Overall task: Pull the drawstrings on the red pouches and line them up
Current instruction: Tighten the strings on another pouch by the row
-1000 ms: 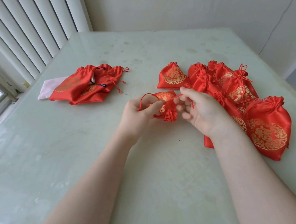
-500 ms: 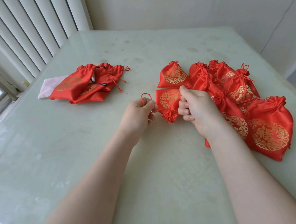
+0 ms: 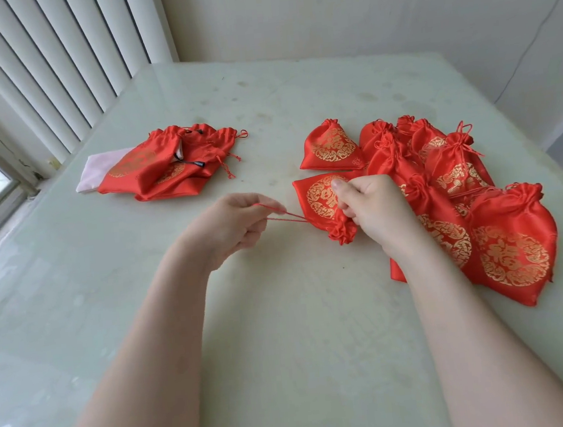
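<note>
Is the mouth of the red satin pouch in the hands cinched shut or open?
Shut: the red satin pouch has its mouth bunched into tight ruffles, with the red drawstring pulled taut by the left hand.

Your red pouches [image 3: 513, 246] are shiny satin cloth with metallic gold print, thin cord drawstring [image 3: 287, 217], all on a glossy, smudgy pale green tabletop [image 3: 283, 316].

At the centre of the frame, the left hand [image 3: 236, 224] pinches a red drawstring [image 3: 285, 217] stretched taut from a red pouch [image 3: 323, 199], whose gathered neck the right hand [image 3: 372, 211] grips. To the right, closed pouches [image 3: 510, 249] lie overlapping on the pale table [image 3: 284, 333]. At upper left, a heap of pouches [image 3: 169, 165] rests on a pink cloth [image 3: 97, 170].
</note>
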Motion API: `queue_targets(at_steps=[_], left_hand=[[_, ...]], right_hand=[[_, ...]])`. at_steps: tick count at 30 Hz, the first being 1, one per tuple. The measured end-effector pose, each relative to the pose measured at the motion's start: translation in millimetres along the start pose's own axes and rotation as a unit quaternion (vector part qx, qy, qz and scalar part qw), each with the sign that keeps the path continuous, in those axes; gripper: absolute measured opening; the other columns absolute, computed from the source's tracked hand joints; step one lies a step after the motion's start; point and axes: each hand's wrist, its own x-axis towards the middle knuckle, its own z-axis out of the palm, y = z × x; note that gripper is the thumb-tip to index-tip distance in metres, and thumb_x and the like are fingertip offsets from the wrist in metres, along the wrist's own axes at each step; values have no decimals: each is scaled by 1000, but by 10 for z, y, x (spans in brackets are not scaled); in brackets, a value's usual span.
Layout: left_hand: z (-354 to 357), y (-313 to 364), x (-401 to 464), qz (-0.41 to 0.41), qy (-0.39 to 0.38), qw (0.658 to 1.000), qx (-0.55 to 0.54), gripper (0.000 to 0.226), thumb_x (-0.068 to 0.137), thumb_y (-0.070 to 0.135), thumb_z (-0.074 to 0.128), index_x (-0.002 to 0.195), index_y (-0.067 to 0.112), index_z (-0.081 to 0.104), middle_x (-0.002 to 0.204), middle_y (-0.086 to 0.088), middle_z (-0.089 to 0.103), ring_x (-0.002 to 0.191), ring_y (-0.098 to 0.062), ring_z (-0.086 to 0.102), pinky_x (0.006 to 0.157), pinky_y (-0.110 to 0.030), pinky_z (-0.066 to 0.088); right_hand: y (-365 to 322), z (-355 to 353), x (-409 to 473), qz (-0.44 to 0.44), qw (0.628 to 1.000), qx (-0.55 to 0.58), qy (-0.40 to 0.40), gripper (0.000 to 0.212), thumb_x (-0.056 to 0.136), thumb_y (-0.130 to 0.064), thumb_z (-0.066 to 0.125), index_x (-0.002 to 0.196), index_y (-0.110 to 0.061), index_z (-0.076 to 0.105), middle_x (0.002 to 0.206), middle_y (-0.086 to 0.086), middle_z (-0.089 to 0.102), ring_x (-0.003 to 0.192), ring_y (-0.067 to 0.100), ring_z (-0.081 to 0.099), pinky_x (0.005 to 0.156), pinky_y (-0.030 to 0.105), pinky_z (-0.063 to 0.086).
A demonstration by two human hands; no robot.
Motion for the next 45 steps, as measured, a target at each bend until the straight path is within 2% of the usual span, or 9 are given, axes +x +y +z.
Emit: queue_targets(at_steps=[5, 9, 17, 21, 26, 31, 35, 41, 45], left_hand=[[-97, 46, -66, -5, -40, 997, 59, 11, 88, 8, 57, 82, 5, 66, 44, 5, 37, 41, -10, 36, 42, -16, 34], [-97, 78, -53, 20, -3, 1000, -24, 6, 89, 11, 56, 89, 8, 62, 47, 6, 45, 43, -9, 44, 47, -16, 42], [200, 112, -7, 154, 122, 958, -210, 2, 94, 16, 52, 93, 15, 53, 50, 9, 46, 43, -7, 42, 49, -15, 40], [375, 62, 13, 89, 164, 966, -180, 29, 88, 25, 60, 112, 18, 45, 72, 7, 51, 48, -3, 45, 54, -19, 38], [482, -20, -3, 89, 72, 993, -27, 15, 83, 18, 67, 78, 16, 54, 66, 7, 49, 46, -4, 38, 45, -14, 28], [461, -10, -28, 124, 109, 983, 85, 17, 86, 18, 65, 70, 21, 62, 45, 16, 48, 38, -1, 31, 42, -15, 24], [478, -7, -14, 140, 127, 977, 97, 17, 85, 19, 66, 68, 23, 63, 69, 10, 54, 47, -4, 36, 48, -17, 29], [466, 2, 14, 37, 75, 993, -88, 28, 89, 7, 49, 64, 15, 56, 61, 2, 52, 52, -10, 42, 54, -23, 32], [488, 11, 35, 37, 90, 995, -16, 30, 86, 7, 46, 58, 15, 49, 55, 0, 50, 51, -14, 44, 53, -24, 34]], right_hand=[[-7, -38, -11, -15, 1000, 18, -13, 33, 93, -20, 53, 61, -14, 60, 45, -14, 49, 40, -6, 46, 51, 14, 33], [-52, -21, -54, -36, 996, -24, -76, 20, 92, -14, 55, 89, -5, 72, 55, -21, 55, 51, -15, 50, 55, 3, 35], [-118, 147, -143, -38, 982, -18, -184, 13, 85, -7, 64, 74, -14, 67, 59, -6, 63, 54, 1, 52, 57, 15, 43], [-179, 164, -156, 39, 979, 146, -136, 23, 93, -7, 50, 72, -13, 56, 50, -7, 43, 33, -1, 31, 37, 10, 23], [-158, 169, -124, 86, 958, 261, -86, 25, 94, -10, 47, 72, -14, 57, 55, -5, 37, 36, 1, 24, 37, 14, 16], [-154, 204, -147, 72, 961, 244, -107, 23, 93, -9, 49, 73, -13, 61, 50, -6, 35, 39, 2, 23, 40, 16, 15], [-180, 205, -157, 74, 955, 264, -109, 19, 91, -8, 52, 78, -11, 65, 47, -8, 39, 42, 3, 24, 44, 19, 15], [-152, 205, -121, 113, 950, 286, -57, 24, 91, 3, 41, 96, -1, 65, 56, 0, 43, 45, 8, 37, 42, 17, 31], [-158, 144, -122, 99, 958, 268, -7, 26, 93, -1, 42, 93, -20, 60, 62, -4, 56, 55, 8, 54, 48, 15, 40]])
